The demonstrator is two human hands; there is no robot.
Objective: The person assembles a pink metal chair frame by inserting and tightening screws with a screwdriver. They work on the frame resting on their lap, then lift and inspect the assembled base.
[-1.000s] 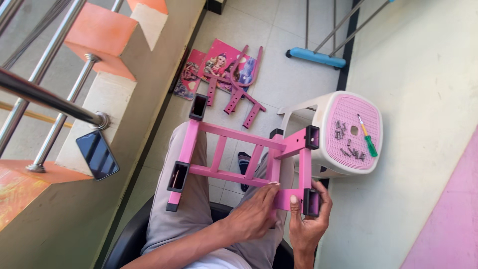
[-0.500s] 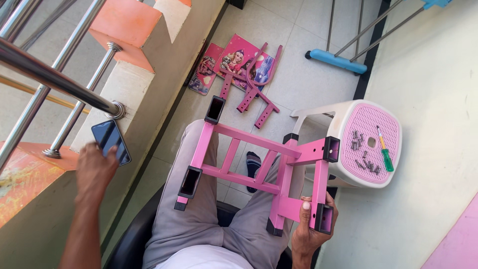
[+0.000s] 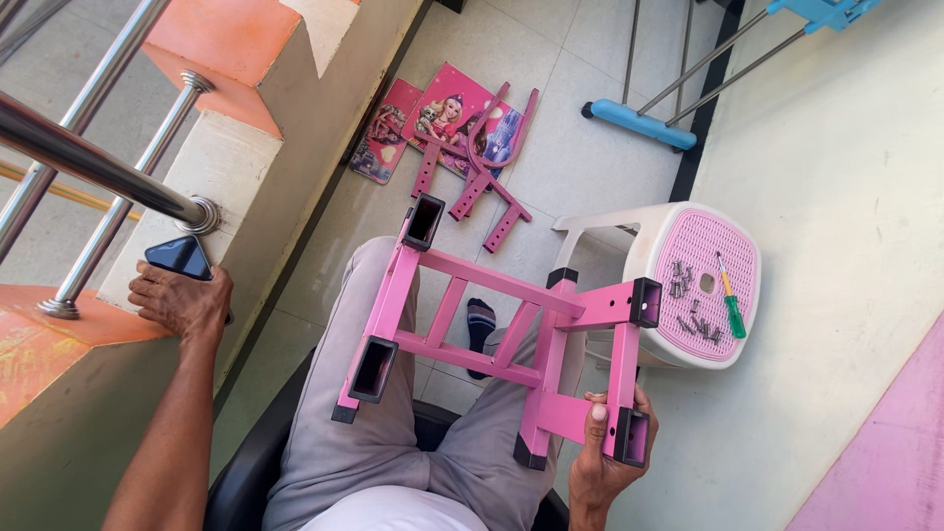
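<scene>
A pink metal frame (image 3: 492, 334) of square tubes with black end caps lies across my lap. My right hand (image 3: 602, 462) grips its near right corner from below. My left hand (image 3: 182, 300) is stretched out to the left and rests on the ledge, its fingers on a dark phone (image 3: 179, 258) that lies there by the railing post. A white plastic stool (image 3: 678, 285) with a pink perforated seat stands to the right of the frame; several screws (image 3: 688, 295) and a green-handled screwdriver (image 3: 731, 307) lie on it.
Loose pink tubes (image 3: 487, 172) and pink picture panels (image 3: 442, 118) lie on the tiled floor ahead. A blue-footed metal rack (image 3: 639, 123) stands at the top right. A steel railing (image 3: 88, 147) and orange-topped wall close the left; a pale wall runs along the right.
My left hand left the frame, reached out to the left and settled on the phone on the ledge. My right hand kept its hold on the frame.
</scene>
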